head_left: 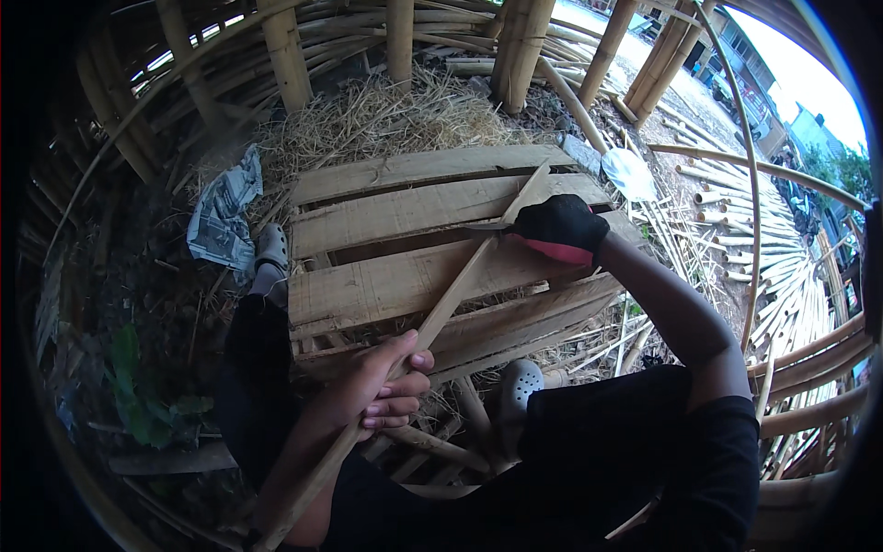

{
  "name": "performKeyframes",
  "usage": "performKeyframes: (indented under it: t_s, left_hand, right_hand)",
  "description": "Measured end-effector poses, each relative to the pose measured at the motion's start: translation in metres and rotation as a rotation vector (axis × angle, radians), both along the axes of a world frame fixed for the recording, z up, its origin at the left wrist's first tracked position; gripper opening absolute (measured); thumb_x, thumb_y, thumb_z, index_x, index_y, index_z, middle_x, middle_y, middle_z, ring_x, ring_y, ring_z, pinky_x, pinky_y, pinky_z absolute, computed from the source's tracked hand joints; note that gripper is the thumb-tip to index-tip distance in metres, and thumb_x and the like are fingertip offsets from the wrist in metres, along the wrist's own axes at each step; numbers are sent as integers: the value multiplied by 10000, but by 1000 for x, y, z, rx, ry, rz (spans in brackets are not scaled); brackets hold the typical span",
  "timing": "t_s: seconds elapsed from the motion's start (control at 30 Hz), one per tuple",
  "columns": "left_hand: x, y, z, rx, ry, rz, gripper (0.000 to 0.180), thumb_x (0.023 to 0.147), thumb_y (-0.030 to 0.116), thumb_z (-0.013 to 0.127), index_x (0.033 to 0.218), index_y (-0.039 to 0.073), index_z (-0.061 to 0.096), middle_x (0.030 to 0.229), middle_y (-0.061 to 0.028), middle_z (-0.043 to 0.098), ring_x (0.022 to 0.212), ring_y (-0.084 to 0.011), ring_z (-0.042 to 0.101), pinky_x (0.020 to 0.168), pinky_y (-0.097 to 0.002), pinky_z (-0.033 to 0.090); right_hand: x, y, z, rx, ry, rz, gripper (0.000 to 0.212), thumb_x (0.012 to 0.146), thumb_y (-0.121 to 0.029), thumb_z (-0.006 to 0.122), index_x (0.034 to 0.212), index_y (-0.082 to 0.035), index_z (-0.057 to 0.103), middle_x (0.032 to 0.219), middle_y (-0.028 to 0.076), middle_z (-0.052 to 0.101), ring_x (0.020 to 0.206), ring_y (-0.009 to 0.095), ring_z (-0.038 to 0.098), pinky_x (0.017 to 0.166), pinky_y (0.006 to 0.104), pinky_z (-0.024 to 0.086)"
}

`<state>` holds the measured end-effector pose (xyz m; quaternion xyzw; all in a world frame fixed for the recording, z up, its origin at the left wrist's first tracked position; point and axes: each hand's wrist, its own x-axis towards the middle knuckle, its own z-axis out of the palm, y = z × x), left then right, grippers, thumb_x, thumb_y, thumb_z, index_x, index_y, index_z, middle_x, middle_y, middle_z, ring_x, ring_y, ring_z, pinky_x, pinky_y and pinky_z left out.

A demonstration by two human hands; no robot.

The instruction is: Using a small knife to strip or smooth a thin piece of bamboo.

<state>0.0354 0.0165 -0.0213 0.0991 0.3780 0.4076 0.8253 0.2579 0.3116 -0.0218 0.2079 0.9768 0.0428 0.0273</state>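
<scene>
A long bamboo strip (pixel 457 293) runs slantwise from my lap up across a slatted wooden crate (pixel 368 287). My bare left hand (pixel 382 386) is wrapped round the strip's lower part, just off the crate's near edge. In a black glove with a red palm side, my right hand (pixel 557 228) is closed on a knife (pixel 486 226). Its dark blade lies across the strip near the upper end. The knife's handle is hidden inside the glove.
Dry straw (pixel 386 115) and upright bamboo posts (pixel 400 46) stand beyond the crate. Crumpled newspaper (pixel 225 213) lies to the left, near one grey clog (pixel 273 247). Many cut bamboo poles (pixel 736 225) are spread at the right. A white plastic piece (pixel 629 173) sits past the crate's right corner.
</scene>
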Motion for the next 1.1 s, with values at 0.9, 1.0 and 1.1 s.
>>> performKeyframes:
  t_s: [0.9, 1.0, 1.1]
  left_hand:
    - [1, -3, 5, 16, 39, -19, 347, 1030, 461, 422, 880, 149, 404, 510, 102, 270, 335, 1, 211, 288, -153, 194]
    - [0, -6, 4, -26, 29, -19, 345, 1033, 454, 417, 874, 148, 400, 510, 101, 270, 336, -3, 206, 289, -162, 194]
    - [-1, -6, 1, 23, 47, -22, 336, 1037, 442, 413, 864, 154, 399, 508, 98, 276, 336, -3, 207, 294, -169, 189]
  right_hand:
    - [8, 41, 16, -147, 47, -314, 529, 976, -586, 426, 892, -178, 750, 805, 71, 716, 810, 295, 687, 754, 387, 532]
    - [8, 25, -2, 135, 177, 79, 419, 977, -520, 488, 969, -188, 743, 871, 118, 708, 840, 334, 675, 751, 420, 530]
    - [11, 46, 30, -44, 39, -397, 540, 937, -611, 496, 916, -133, 747, 867, 95, 722, 820, 289, 682, 763, 391, 525]
